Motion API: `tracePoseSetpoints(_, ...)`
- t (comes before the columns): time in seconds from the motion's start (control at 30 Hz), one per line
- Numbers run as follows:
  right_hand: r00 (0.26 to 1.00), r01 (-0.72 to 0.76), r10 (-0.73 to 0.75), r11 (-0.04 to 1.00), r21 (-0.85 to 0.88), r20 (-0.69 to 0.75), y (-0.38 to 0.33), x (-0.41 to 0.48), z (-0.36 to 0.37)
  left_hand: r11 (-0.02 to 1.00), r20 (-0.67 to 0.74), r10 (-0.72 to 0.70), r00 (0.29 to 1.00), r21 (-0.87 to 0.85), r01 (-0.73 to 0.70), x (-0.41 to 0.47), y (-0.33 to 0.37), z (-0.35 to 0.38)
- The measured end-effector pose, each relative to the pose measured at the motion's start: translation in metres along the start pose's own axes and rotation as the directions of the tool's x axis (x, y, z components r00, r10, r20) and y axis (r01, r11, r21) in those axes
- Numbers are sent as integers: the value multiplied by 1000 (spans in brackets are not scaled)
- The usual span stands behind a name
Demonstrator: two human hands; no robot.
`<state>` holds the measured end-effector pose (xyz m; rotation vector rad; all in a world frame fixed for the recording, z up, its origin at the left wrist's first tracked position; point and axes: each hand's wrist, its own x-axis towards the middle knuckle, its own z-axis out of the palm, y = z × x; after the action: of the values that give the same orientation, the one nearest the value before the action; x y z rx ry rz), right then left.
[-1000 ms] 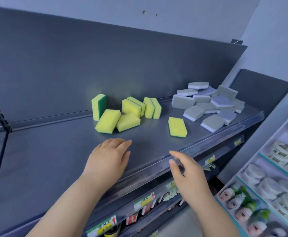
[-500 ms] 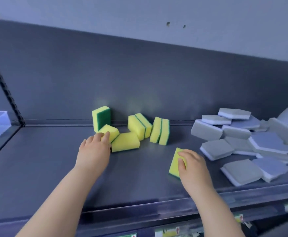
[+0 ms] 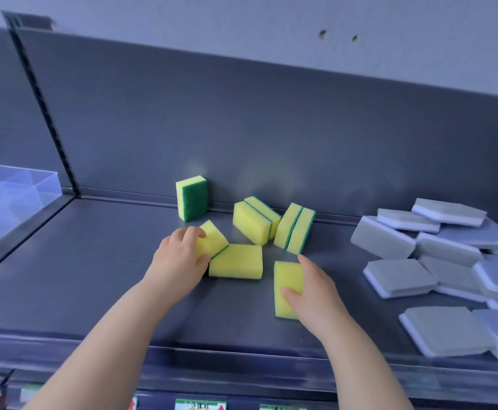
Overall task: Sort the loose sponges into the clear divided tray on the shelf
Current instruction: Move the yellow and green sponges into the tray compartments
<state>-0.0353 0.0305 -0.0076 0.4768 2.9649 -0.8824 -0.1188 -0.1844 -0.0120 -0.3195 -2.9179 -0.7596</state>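
Several yellow-and-green sponges lie in the middle of the dark shelf (image 3: 94, 285). My left hand (image 3: 179, 258) is closed around one tilted yellow sponge (image 3: 215, 238), thumb below and fingers on top. My right hand (image 3: 313, 288) grips another yellow sponge (image 3: 287, 279) that lies flat, thumb on its top face and fingers along its right side. Another flat yellow sponge (image 3: 236, 261) lies between my hands. One sponge (image 3: 191, 198) stands upright against the back panel. The clear divided tray (image 3: 11, 187) sits at the far left, on the neighbouring shelf section.
A pile of several grey-and-white sponges (image 3: 437, 261) covers the right part of the shelf. A clear lip runs along the shelf's front edge (image 3: 242, 359), with price labels below. A slotted upright (image 3: 46, 113) separates the tray's section from this one.
Both hands moved forward onto yellow sponges and closed on them. The left hand now holds the tilted sponge it was only touching; the view shifted left, showing more of the tray.
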Motion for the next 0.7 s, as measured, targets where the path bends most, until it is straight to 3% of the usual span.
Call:
tracePoseSetpoints(0.07, 999, -32, 32, 999, -30, -2, -1, 0, -3, 1000, 22, -22, 1000, -3, 22, 3, 3, -1)
tracePoseSetpoints(0.17, 998, -31, 26, 995, -97, -55, 0, 0, -5, 997, -53, -11, 999, -72, 7, 7, 10, -4)
tracePoseSetpoints(0.33, 993, 6, -2, 999, 37, -122, 3, -3, 2, 962, -151, 89, 985, -244, -124, -11, 31, -13)
tracePoseSetpoints(0.43, 978, 65, -43, 993, 101, -205, 5, -6, 6, 944, -76, 164, 983, -276, -179, -25, 41, -9)
tracePoseSetpoints(0.53, 953, 130, -83, 981, 147, -291, 9, -9, 10, 931, 5, 156, 988, -334, -146, -33, 46, 1)
tracePoseSetpoints(0.7, 875, 249, -112, 938, 239, -471, 14, -15, 12, 915, -16, 150, 988, -375, -146, -39, 54, 12)
